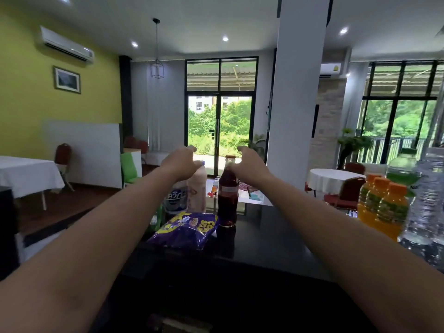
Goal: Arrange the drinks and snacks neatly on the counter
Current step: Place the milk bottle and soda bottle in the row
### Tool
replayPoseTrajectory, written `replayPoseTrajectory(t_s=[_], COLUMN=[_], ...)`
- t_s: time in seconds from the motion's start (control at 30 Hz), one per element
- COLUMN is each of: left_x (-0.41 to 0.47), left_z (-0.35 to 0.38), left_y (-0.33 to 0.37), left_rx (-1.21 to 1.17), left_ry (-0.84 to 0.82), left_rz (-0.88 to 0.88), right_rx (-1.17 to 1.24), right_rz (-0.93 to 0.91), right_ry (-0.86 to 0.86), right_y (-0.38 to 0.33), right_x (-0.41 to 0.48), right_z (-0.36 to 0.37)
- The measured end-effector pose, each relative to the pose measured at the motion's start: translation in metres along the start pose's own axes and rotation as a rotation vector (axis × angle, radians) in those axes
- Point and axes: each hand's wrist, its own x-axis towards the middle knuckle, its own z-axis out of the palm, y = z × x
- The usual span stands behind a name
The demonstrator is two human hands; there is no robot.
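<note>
Since the two bottles you are reaching for stand close together at the far edge of the worktop point(264, 239), take each by the body below the shoulder rather than by the cap. Lift straight up, so that neither knocks its neighbour or the purple snack bag point(185, 230) lying just in front of them.

Your left hand point(179, 162) hovers over the cap of the pale pink bottle point(198, 188), fingers loosely curled and spread wide, holding nothing. Your right hand point(249, 163) is just right of the dark red bottle point(227, 195), likewise half-curled and empty. Its thumb seems to be at the bottle's neck, though the blur leaves me unsure whether it touches.

A white bottle with a blue label point(176, 200) stands against the pale one on its left, so bring the left hand's fingers down carefully there. The orange juice bottles point(382, 207) and the clear water bottle point(426, 200) are grouped at the right edge, well apart from both hands.
</note>
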Motion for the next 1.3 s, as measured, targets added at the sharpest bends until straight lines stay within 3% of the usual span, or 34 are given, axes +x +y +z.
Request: replayPoseTrajectory(t_s=[0.13, 0.4, 0.67, 0.83, 1.0, 1.1, 1.3], left_x=[0.017, 0.029, 0.027, 0.028, 0.036, 0.039, 0.036], left_z=[0.005, 0.020, 0.014, 0.029, 0.052, 0.070, 0.108], left_y=[-0.004, 0.002, 0.029, 0.082, 0.147, 0.187, 0.246], left_rx=[0.121, 0.385, 0.034, -0.116, -0.261, -0.297, -0.304], left_ry=[-0.016, -0.007, -0.149, -0.133, -0.147, -0.224, -0.365], left_rz=[-0.001, -0.020, 0.025, 0.132, 0.234, 0.309, 0.392], right_rx=[-0.048, -0.048, -0.038, 0.029, -0.080, -0.145, -0.045], right_rz=[0.032, 0.049, 0.081, 0.161, 0.243, 0.288, 0.426], right_ry=[-0.113, -0.112, -0.109, -0.017, 0.018, -0.023, -0.019], right_y=[-0.010, -0.014, 0.006, 0.037, 0.081, 0.104, 0.134], right_x=[0.022, 0.027, 0.021, 0.020, 0.012, 0.004, -0.008], right_z=[-0.003, -0.006, -0.056, -0.123, -0.167, -0.187, -0.205])
